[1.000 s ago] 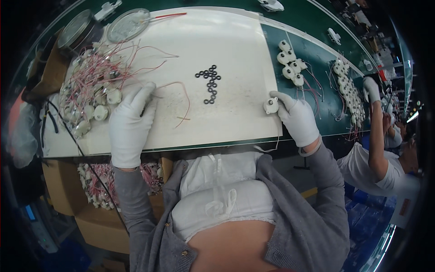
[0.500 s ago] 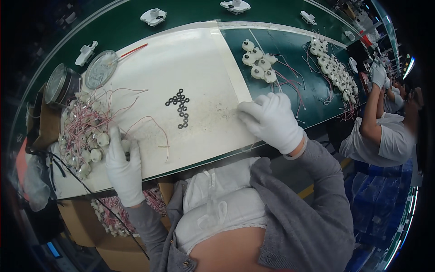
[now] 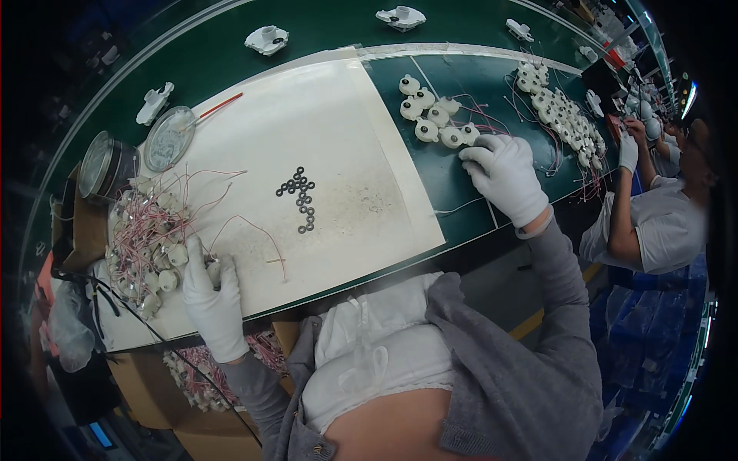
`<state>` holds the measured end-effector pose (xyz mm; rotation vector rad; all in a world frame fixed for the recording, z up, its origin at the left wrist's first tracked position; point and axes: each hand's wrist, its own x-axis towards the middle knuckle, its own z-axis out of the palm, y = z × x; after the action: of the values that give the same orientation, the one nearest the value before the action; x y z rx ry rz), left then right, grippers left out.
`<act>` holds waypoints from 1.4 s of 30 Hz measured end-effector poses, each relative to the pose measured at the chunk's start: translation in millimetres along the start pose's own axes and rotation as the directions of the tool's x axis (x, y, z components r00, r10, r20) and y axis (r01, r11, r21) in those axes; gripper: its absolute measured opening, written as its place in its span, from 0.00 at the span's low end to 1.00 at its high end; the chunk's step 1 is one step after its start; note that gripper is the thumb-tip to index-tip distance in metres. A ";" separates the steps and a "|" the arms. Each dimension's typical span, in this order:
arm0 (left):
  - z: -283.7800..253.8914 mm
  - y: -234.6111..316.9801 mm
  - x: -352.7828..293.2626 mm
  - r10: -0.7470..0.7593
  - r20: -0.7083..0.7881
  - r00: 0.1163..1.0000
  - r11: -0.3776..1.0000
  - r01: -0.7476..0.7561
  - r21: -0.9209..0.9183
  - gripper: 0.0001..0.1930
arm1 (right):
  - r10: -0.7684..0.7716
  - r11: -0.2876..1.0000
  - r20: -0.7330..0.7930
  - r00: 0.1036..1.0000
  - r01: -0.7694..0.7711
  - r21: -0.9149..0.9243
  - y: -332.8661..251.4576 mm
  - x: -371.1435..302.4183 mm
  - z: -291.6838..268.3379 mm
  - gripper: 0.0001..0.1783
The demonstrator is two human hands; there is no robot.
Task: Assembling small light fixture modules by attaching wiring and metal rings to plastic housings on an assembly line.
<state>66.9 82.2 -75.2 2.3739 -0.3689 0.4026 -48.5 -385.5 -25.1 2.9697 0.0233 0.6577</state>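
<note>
My left hand (image 3: 211, 303), in a white glove, rests by a heap of white round motors with pink and white wires (image 3: 150, 234). Between its thumb and fingers sits one small white motor (image 3: 214, 270), partly hidden. My gloved right hand (image 3: 509, 177) reaches over the green mat with fingers pinched at another small white motor (image 3: 468, 134). That motor lies at the edge of a cluster of similar motors (image 3: 437, 116), each with a dark centre. Small black rings (image 3: 301, 197) lie grouped on the white sheet (image 3: 338, 107) between my hands.
A larger motor group (image 3: 565, 115) lies far right. At left stand a round clear-lidded container (image 3: 96, 165) and a clear dish (image 3: 171, 140) beside a red stick (image 3: 221, 105). White housings (image 3: 267, 40) sit on the green belt beyond. A co-worker (image 3: 653, 223) works at right.
My right hand has moved right and away from me, from the white sheet to the motor cluster, where one more motor now lies at its fingertips. My left hand stays by the heap.
</note>
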 end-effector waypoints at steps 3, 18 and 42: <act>1.1 -0.4 -0.5 -0.021 0.008 1.000 1.000 0.021 0.003 0.32 | -0.005 0.997 0.016 1.000 0.004 0.072 11.2 3.2 4.4 0.08; 2.9 -2.1 -1.0 0.005 -0.024 1.000 1.000 -0.006 -0.019 0.34 | 0.151 0.890 0.143 0.978 -0.198 0.412 34.9 31.7 2.2 0.07; -19.8 50.9 -40.4 -0.267 0.004 0.964 0.718 0.202 -0.666 0.32 | 0.126 0.786 -0.239 0.963 0.050 0.616 -114.3 -6.6 -47.7 0.22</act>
<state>7.8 65.1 -46.6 1.6572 -0.1232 0.2068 -73.8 -267.5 3.7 3.4651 0.2483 1.2802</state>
